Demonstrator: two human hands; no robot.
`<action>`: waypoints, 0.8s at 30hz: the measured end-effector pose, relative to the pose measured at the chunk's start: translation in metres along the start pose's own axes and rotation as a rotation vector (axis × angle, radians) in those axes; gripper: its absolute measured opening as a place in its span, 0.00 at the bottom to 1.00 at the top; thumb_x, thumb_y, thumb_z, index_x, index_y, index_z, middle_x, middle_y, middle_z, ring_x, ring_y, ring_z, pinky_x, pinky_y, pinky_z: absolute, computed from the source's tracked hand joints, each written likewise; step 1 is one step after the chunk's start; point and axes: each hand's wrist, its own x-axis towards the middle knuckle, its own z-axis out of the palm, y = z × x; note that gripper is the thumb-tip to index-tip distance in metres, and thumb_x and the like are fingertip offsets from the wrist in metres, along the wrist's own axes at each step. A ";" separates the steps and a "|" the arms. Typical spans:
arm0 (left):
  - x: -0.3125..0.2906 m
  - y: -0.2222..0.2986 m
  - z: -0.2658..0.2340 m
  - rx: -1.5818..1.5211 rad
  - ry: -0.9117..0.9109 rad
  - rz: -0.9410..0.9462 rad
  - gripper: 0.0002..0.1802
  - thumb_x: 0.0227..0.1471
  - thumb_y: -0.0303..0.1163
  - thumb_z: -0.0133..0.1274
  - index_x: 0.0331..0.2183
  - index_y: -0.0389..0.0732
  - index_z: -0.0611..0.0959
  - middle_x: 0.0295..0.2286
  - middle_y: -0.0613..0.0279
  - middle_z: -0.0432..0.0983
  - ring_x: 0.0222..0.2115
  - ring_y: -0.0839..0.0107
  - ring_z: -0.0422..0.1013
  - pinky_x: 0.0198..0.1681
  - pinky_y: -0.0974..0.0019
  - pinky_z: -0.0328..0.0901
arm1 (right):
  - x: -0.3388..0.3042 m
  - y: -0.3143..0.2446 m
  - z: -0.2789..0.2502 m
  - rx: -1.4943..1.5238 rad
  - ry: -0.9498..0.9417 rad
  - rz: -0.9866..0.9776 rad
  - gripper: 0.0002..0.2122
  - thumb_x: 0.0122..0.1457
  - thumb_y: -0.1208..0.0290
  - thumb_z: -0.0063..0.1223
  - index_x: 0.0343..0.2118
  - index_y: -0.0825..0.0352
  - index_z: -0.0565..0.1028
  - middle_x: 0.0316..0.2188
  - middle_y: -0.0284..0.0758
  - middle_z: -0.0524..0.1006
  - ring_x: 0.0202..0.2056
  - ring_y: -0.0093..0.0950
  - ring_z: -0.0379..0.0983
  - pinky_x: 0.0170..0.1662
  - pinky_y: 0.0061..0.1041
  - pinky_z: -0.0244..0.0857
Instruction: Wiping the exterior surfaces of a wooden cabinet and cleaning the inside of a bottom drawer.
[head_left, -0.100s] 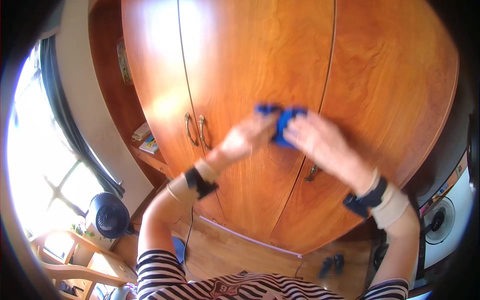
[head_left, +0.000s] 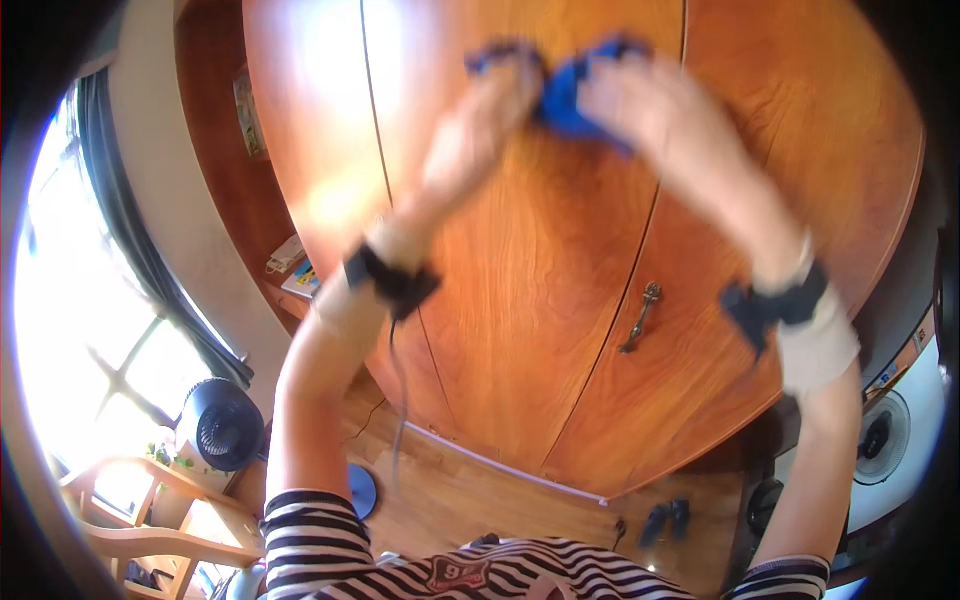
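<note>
A blue cloth (head_left: pixel 568 102) lies bunched against the upper part of the wooden wardrobe door (head_left: pixel 540 250). My right hand (head_left: pixel 655 105) grips it from the right, with blue showing around the fingers. On the other side my left hand (head_left: pixel 485 120) holds the cloth's left part, and a dark blue edge sticks out past its fingertips. Motion smears both hands, so single fingers are hard to make out. Both arms reach upward, with a black strap over a beige band at each wrist.
A brass handle (head_left: pixel 640 318) stands out from the right door. At left are an open side shelf (head_left: pixel 290 290), a dark fan (head_left: pixel 222 425), a bright window and a wooden chair (head_left: pixel 160 540). Dark slippers (head_left: pixel 665 522) lie on the floor; another fan (head_left: pixel 882 437) is at right.
Both hands have moved up the door together with the blue cloth. The right door's handle, partly covered by my right arm before, now shows fully.
</note>
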 end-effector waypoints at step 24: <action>-0.012 -0.026 -0.045 0.573 0.308 0.088 0.30 0.45 0.14 0.49 0.54 0.36 0.72 0.53 0.45 0.66 0.51 0.49 0.66 0.54 0.59 0.62 | 0.069 -0.085 0.050 0.059 0.292 0.536 0.16 0.53 0.78 0.46 0.47 0.67 0.74 0.48 0.41 0.74 0.51 0.38 0.68 0.54 0.36 0.60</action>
